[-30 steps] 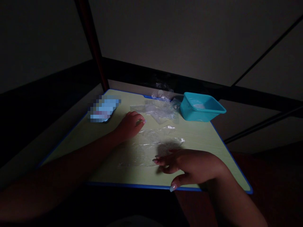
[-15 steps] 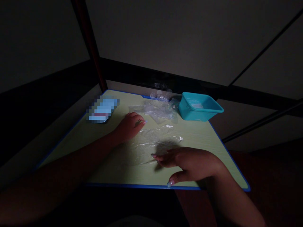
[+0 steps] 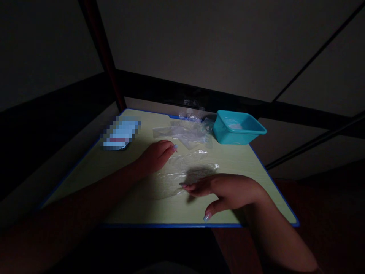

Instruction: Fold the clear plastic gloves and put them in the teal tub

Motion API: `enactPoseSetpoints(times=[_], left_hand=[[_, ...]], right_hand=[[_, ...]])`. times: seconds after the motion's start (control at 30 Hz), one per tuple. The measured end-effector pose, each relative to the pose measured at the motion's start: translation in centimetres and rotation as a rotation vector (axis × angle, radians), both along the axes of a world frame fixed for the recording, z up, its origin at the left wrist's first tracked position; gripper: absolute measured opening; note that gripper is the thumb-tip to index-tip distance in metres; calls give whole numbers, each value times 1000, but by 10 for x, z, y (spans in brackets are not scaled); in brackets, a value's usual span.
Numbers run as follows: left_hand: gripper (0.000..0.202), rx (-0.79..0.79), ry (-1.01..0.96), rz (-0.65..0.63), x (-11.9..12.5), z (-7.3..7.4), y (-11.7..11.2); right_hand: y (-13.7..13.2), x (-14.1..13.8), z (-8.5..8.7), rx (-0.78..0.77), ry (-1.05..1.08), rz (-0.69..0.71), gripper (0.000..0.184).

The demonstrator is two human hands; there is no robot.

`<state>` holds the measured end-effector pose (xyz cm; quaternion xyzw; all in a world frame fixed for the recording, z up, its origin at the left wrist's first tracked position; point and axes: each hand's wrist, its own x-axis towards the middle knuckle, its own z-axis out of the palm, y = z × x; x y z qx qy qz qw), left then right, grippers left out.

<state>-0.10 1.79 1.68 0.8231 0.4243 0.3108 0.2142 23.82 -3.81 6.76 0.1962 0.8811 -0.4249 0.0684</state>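
Observation:
A thin clear plastic bag lies flat on the pale table in front of me. At its upper left edge is my left hand, fingers curled and thumb pressed against them. Whatever is in that pinch, if anything, is hidden. My right hand hovers low over the bag's right side, palm down. Its fingers reach left across the plastic with the fingertips at or just above it, and the thumb is spread toward the table's front edge.
A pile of crumpled clear plastic lies toward the back of the table. Right of it stands a turquoise basket with something pale inside. A blurred-out phone-like object is at the left. Dark panels rise behind.
My left thumb has closed along the fingers, which show less of a gap. The right hand has lifted slightly and shifted a little left. The whole view has moved slightly.

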Motion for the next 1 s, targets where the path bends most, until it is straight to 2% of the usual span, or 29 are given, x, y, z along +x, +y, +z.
enactPoseSetpoints(times=[0.1, 0.23, 0.47, 0.67, 0.83, 1.0], left_hand=[[41, -111, 2, -43, 0, 1, -4], [44, -136, 33, -89, 0, 0, -4], [48, -74, 205, 32, -5, 4, 2], [50, -90, 356, 47, -4, -4, 4], [47, -107, 352, -7, -3, -7, 4], [50, -133, 229, -30, -2, -6, 3]], right_hand=[[2, -1, -1, -41, 25, 14, 51], [3, -2, -3, -60, 43, 28, 51], [4, -1, -5, -28, 26, 25, 53], [3, -2, -3, -5, 67, 62, 56], [1, -2, 0, 30, 64, 77, 57], [5, -1, -3, 124, 91, 72, 54]])
